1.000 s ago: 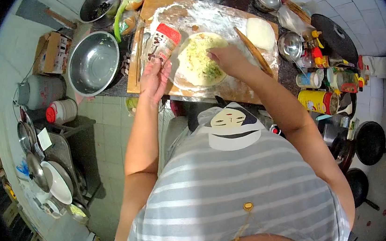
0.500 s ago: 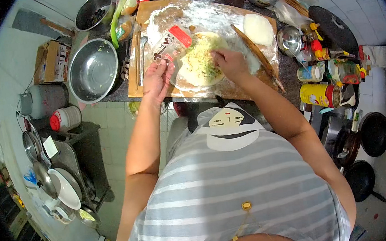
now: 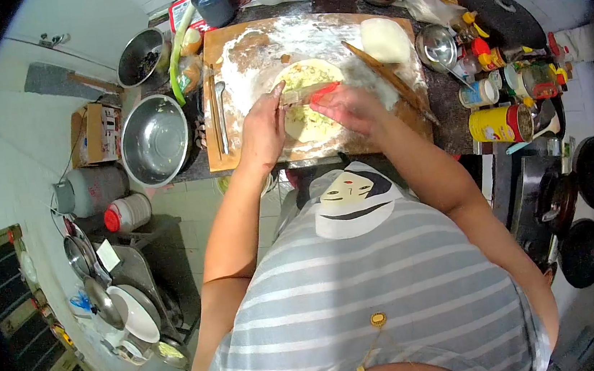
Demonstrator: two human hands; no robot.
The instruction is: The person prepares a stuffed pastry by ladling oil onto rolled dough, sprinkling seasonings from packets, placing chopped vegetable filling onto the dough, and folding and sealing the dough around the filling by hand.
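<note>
The left hand [image 3: 267,127] pinched one end of a clear packet [image 3: 298,97] and the right hand [image 3: 349,111] had its fingers drawn together on the red end, both just above a dough round [image 3: 303,131] spread with chopped topping [image 3: 306,76] on the floured board [image 3: 247,53]; the packet's print could not be read. On the bench [image 3: 449,108], a yellow tin [image 3: 497,125] bore lettering too small to make out, a steel bowl [image 3: 145,58] held dark pieces, and a larger basin [image 3: 153,139] showed pale specks inside
</note>
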